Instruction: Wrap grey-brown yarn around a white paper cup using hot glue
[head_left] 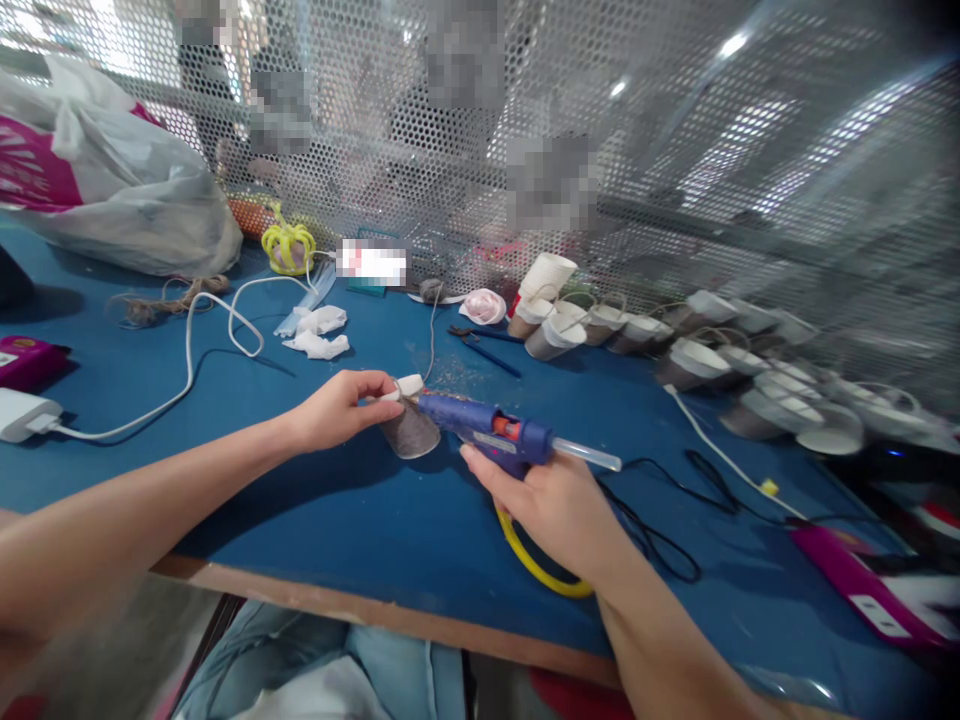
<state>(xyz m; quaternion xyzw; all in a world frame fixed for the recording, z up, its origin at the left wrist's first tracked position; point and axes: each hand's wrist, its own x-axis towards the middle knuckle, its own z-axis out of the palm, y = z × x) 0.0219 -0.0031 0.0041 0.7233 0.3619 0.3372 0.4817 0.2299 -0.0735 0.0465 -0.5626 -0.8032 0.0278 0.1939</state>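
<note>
Near the table's front, my left hand (346,408) pinches the white rim of a small cup (411,432) whose side is wrapped in grey-brown material. The cup is tilted, with its white end up. My right hand (551,500) is wrapped round the handle of a blue glue gun (480,420). A clear glue stick (589,453) sticks out of the gun's back end. The gun's nozzle points left at the cup's upper side, close to the rim; whether it touches cannot be made out. Below my right hand lies a yellow ring-shaped object (536,565), partly hidden.
Several wrapped white cups (694,360) with thin loops stand at the right rear. Behind the glue gun lie blue-handled pliers (487,352). A white cable (191,350), crumpled white tissue (319,345) and a plastic bag (150,190) are on the left. A perforated metal screen (360,120) borders the back.
</note>
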